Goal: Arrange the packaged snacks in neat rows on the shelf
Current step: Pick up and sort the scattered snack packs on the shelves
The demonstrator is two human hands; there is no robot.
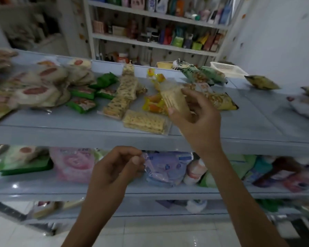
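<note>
The right hand is gripping a clear-wrapped pale cracker pack; the left hand is hanging loosely curled, holding nothing. Most snacks on the grey-blue shelf are lying scattered, unsorted.

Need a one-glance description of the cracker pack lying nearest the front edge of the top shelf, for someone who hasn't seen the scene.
Start at the pale blue top shelf and follow its front edge toward the middle. Just left of the right hand, which holds another clear-wrapped pack, lies the flat cracker pack. Unlike the long cracker sleeve behind it, it is short, lies across the shelf, and sits closest to the edge.
</note>
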